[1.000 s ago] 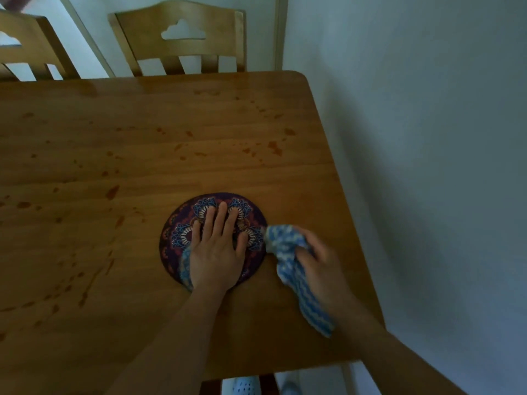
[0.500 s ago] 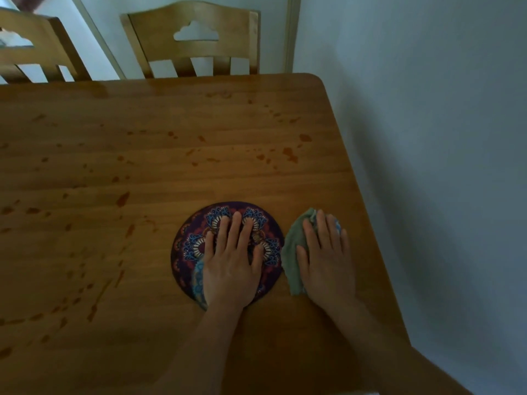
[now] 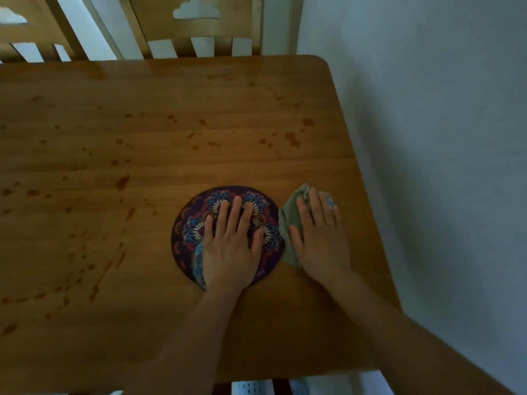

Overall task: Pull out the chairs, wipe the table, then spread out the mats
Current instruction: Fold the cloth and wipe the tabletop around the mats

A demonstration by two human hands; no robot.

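Left hand (image 3: pixel 228 246) flat on the round mat (image 3: pixel 196 223); right hand (image 3: pixel 319 235) flat, pressing cloth (image 3: pixel 289 220): wipe stained table (image 3: pixel 142 138) with firm overlapping strokes.

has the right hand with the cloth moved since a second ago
Yes. The right hand no longer grips the cloth bunched up; it presses it flat on the table, just right of the round mat.

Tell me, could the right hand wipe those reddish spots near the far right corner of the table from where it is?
Probably yes. The right hand lies flat on the cloth, and only bare table separates it from the spots.
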